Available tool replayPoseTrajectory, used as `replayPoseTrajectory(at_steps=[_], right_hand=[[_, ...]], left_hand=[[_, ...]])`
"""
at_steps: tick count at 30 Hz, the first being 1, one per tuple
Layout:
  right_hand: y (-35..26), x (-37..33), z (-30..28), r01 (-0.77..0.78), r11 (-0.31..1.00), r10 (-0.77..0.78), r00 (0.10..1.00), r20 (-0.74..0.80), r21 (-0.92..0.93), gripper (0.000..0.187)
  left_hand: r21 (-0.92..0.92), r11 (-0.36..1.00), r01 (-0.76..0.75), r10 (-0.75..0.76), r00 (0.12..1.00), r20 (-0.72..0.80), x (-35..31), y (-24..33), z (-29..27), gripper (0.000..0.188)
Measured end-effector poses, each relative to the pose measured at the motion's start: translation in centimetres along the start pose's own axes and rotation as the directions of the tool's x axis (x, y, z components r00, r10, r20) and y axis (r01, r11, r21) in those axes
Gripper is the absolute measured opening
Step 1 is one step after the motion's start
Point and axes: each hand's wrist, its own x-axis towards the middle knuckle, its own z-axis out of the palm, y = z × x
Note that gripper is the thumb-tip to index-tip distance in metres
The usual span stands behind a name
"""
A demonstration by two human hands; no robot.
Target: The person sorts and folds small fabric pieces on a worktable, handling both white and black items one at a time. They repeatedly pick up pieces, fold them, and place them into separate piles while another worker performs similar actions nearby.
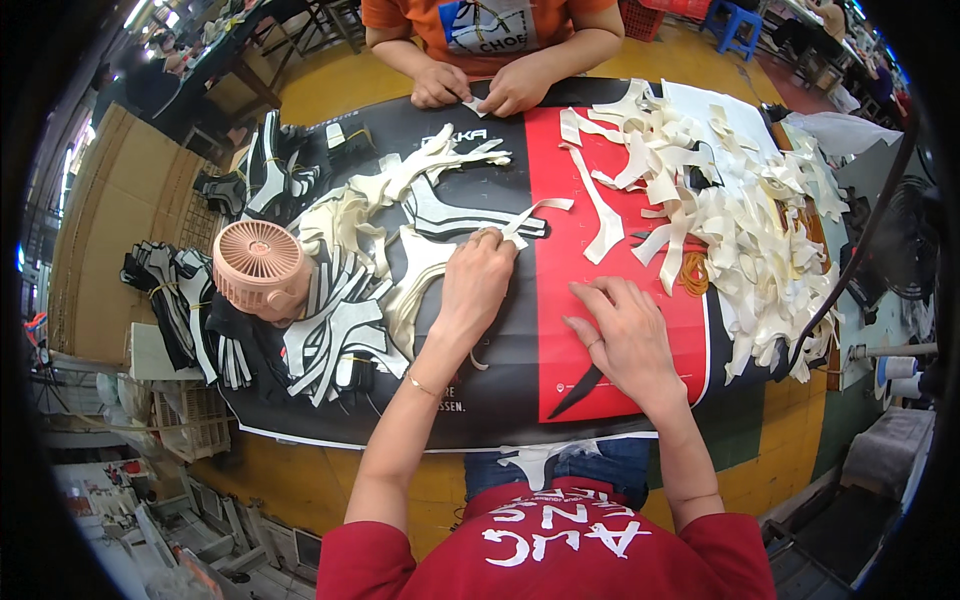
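Our left hand (480, 282) pinches the near end of a cream strip (547, 206) beside a black-and-white piece (462, 217) mid-surface, while our right hand (632, 342), well apart, is loosely open over the red panel (560, 335); opposite, a co-worker's hands (517, 86) hold a small pale scrap (474, 104).

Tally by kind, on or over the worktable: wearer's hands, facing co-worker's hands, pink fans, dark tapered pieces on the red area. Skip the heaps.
Wearer's hands (left hand, right hand): 2
Co-worker's hands: 2
Pink fan: 1
Dark tapered piece: 1
Total: 6
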Motion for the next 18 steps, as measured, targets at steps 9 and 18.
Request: replayPoseTrajectory(at_steps=[9,18], right_hand=[[1.1,5.0,1.8,0.159,0.987,-0.159,0.987,0.013,0.006,0.049],[0.6,6.8,7.0,0.213,0.966,-0.177,0.959,0.223,-0.147,0.053]], left_hand=[[-0.509,0.833,0.218,-0.297,0.952,-0.079,-1.0,0.4,-1.6,0.011],[-0.944,-0.032,0.33,-0.609,0.742,0.28,-4.1,-2.4,-3.9,0.021]])
